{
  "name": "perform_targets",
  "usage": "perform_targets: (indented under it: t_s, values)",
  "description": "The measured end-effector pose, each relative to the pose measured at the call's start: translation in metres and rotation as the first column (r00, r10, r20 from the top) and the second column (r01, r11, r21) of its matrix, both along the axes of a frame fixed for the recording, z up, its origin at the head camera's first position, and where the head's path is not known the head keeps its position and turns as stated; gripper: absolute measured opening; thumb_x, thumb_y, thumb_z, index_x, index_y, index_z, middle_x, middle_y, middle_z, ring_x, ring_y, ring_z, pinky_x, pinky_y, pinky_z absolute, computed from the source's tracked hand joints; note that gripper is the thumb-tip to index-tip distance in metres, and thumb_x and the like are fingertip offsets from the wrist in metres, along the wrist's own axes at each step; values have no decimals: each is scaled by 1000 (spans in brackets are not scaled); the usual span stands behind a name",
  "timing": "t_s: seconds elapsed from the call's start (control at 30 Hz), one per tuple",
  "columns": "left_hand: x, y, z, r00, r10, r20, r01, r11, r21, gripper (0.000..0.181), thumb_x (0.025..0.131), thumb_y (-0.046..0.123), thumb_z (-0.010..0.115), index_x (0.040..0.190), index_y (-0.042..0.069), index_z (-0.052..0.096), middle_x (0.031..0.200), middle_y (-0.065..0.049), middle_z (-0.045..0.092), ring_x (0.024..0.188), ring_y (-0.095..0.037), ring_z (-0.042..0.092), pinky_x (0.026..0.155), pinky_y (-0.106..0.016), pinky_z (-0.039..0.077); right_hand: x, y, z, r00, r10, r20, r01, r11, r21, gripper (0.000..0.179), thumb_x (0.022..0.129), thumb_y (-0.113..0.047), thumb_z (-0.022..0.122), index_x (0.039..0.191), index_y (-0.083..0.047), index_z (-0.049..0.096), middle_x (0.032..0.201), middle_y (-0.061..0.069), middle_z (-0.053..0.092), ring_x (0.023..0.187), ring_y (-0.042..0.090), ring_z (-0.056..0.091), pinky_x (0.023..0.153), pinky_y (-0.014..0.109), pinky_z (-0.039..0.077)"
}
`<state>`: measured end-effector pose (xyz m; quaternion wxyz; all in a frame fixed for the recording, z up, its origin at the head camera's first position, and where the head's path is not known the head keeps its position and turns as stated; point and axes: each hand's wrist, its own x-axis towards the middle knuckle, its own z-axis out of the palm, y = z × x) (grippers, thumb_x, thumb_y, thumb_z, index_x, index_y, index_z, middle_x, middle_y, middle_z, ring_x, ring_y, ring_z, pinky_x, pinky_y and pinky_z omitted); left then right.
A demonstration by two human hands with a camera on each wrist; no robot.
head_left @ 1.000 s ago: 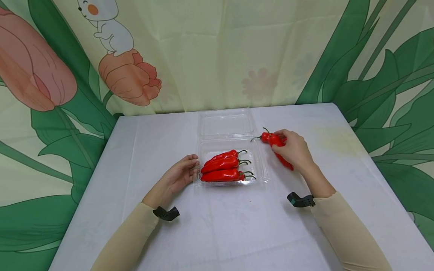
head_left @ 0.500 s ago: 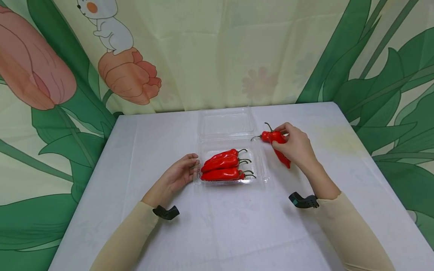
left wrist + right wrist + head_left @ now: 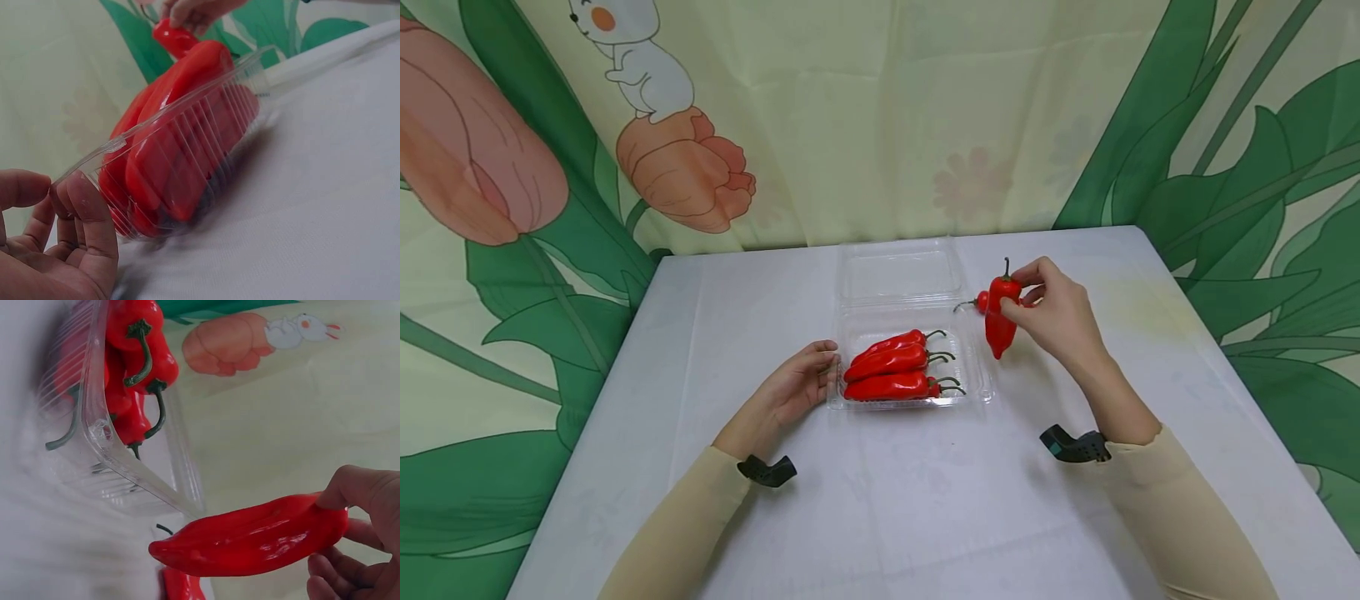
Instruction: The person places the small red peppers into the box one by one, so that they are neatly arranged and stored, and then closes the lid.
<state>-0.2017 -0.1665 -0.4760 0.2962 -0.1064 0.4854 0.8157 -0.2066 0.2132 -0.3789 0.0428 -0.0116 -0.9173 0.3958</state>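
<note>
My right hand [image 3: 1060, 312] pinches a red pepper [image 3: 1002, 317] near its stem end. This pepper hangs tip down in the head view; its whole length shows as a red chili pepper [image 3: 256, 537] in the right wrist view. Behind it lies another red pepper [image 3: 982, 302], mostly hidden. At the left edge of a clear plastic clamshell box [image 3: 973, 379], my left hand [image 3: 793, 387] pinches the rim between thumb and fingers. Several red peppers [image 3: 891, 387] with green stems lie stacked in the box base, stems toward the right.
The box's clear lid [image 3: 898, 275] lies folded back, away from me, on the white-covered table [image 3: 880, 500]. A printed cloth [image 3: 850, 125] with flowers and leaves hangs right behind the table's far edge.
My right hand has raised the pepper and turned it from slanted to nearly upright, stem up, shifting it slightly left. The left hand and the box stay in place.
</note>
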Motion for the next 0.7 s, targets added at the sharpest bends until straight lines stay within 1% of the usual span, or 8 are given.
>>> perform_targets:
  t_s: [0.13,0.2,0.27,0.47,0.53,0.7]
  values:
    - [0,0,1,1000,-1,4,1,1000,-3,14,109,13,47,122,16,45,92,4,65,75,-9,59,69,-18,53,2,0,4,999,-16,-31,15,999,-46,52,91,-20,74,135,-5,52,130,20,63,110,36,62,81,49,62]
    - [0,0,1,1000,-1,7,1,1000,-3,14,109,13,48,122,17,45,92,4,65,76,-9,60,69,-18,53,2,0,6,999,-25,-39,22,997,-74,53,92,-19,74,136,-4,50,132,21,62,113,38,62,85,55,61]
    - [0,0,1,1000,-3,6,3,1000,-1,15,108,13,48,122,17,45,92,4,65,77,-9,60,70,-18,53,2,0,6,999,-29,-45,24,995,-101,54,92,-18,74,138,-4,49,135,21,60,116,40,63,87,58,60]
    - [0,-1,0,1000,-1,2,1,1000,2,14,108,13,48,122,17,45,92,4,65,77,-9,60,71,-18,54,2,-1,10,998,-47,-46,40,988,-149,58,92,-16,73,141,-5,45,141,20,57,122,39,60,91,60,58]
    - [0,-1,0,1000,2,2,-2,1000,2,14,108,13,48,121,17,46,92,4,65,77,-9,60,71,-19,54,1,-1,12,998,-47,-48,39,986,-159,58,92,-16,73,143,-8,47,141,19,57,123,39,60,92,59,58]
    - [-1,0,-2,1000,4,4,-4,1000,7,15,108,12,48,122,16,45,92,4,66,77,-9,60,70,-19,54,-1,-3,12,999,-14,-50,5,985,-173,51,95,-18,71,144,-14,55,141,17,59,122,38,61,93,57,58]
